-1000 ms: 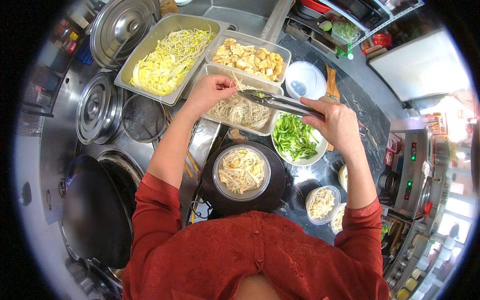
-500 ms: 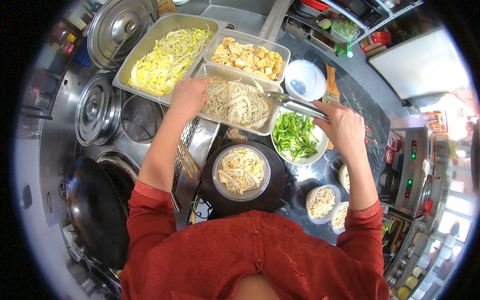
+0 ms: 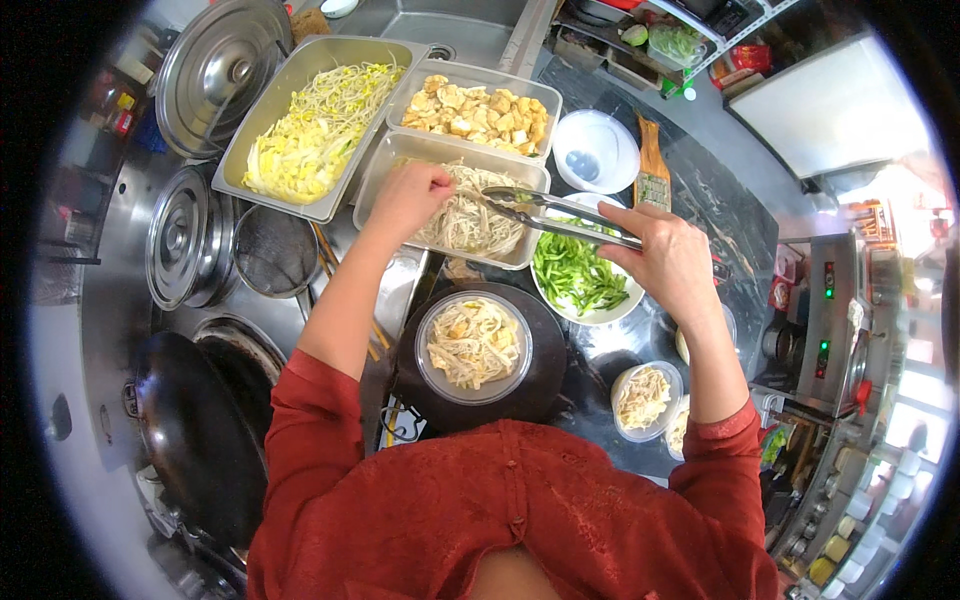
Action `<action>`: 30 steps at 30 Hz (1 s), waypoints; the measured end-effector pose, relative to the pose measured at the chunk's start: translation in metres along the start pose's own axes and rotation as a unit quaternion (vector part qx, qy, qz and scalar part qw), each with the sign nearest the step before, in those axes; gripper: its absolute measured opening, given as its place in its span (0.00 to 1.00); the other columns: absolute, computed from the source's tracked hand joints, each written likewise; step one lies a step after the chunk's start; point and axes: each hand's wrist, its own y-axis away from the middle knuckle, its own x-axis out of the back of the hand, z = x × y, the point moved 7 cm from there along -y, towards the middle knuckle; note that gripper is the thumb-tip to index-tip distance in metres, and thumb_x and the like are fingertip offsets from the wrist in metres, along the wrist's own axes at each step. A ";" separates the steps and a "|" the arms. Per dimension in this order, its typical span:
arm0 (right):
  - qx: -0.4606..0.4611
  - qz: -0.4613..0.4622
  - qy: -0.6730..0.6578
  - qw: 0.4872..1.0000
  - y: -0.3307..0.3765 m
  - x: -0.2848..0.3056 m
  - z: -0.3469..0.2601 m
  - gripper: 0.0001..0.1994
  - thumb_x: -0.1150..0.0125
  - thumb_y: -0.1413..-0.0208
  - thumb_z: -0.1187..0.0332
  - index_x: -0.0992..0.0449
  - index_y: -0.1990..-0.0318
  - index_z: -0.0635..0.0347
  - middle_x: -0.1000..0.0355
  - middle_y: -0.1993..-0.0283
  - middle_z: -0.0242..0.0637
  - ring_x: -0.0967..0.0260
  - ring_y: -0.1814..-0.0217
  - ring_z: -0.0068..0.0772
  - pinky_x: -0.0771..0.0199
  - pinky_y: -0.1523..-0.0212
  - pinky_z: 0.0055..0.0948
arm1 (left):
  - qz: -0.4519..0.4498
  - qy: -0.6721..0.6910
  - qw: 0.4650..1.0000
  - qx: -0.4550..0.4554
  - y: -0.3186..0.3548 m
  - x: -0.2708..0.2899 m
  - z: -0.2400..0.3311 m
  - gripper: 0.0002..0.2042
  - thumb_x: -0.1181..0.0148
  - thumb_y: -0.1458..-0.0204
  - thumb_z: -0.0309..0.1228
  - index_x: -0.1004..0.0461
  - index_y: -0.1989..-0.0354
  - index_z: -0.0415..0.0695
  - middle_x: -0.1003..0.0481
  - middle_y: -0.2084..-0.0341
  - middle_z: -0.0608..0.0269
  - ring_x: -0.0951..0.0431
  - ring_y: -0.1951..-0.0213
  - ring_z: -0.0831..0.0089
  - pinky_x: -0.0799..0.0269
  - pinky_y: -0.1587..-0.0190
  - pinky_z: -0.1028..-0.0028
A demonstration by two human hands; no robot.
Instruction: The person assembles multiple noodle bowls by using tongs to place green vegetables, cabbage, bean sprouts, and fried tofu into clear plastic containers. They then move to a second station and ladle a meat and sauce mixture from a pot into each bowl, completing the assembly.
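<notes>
My left hand (image 3: 408, 203) is over the left part of a clear rectangular tub (image 3: 385, 165) of pale noodle-like strips (image 3: 470, 228). Its thumb and fingers are pinched together at the strips; what is between them, if anything, is too small to make out. In my right hand (image 3: 668, 258) is a pair of metal tongs (image 3: 575, 228), held from the right with the jaws apart over the strips. Nearer to me, a round clear bowl (image 3: 425, 372) of mixed strips (image 3: 473, 343) stands on a dark round plate (image 3: 548, 365).
Cut green vegetables fill a white bowl (image 3: 635, 303) beneath the tongs. Beyond are a tub of browned pieces (image 3: 475, 112) and a metal pan (image 3: 236, 165) of bean sprouts and cabbage. Filled tubs (image 3: 645, 398) stand at right; a strainer (image 3: 275, 250) and black wok (image 3: 185, 430) at left.
My left hand has moved from the tub's left edge inward over the strips, fingers now pinched. The tongs have swung left and their jaws have spread over the strips.
</notes>
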 end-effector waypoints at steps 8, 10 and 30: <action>0.035 0.015 -0.022 0.999 -0.012 -0.010 -0.016 0.23 0.27 0.52 0.58 0.18 0.46 0.44 0.23 0.64 0.33 0.22 0.63 0.41 0.23 0.63 0.38 | 0.010 0.116 0.993 -0.012 0.009 0.022 0.003 0.09 0.33 0.49 0.34 0.16 0.64 0.42 0.18 0.73 0.55 0.18 0.69 0.64 0.25 0.63 0.66; 0.035 0.020 -0.021 0.999 -0.012 -0.008 -0.017 0.22 0.28 0.51 0.57 0.18 0.46 0.43 0.22 0.63 0.33 0.22 0.63 0.40 0.22 0.63 0.39 | 0.025 0.083 0.996 -0.026 0.012 0.024 0.007 0.09 0.33 0.49 0.33 0.17 0.65 0.40 0.18 0.73 0.56 0.18 0.69 0.64 0.25 0.63 0.67; -0.012 0.025 0.031 0.999 -0.008 -0.022 -0.019 0.20 0.31 0.47 0.54 0.18 0.46 0.45 0.22 0.66 0.30 0.20 0.65 0.37 0.22 0.68 0.36 | 0.080 0.070 0.994 -0.033 0.016 0.025 0.016 0.08 0.39 0.52 0.29 0.25 0.70 0.36 0.24 0.76 0.50 0.23 0.73 0.56 0.28 0.67 0.63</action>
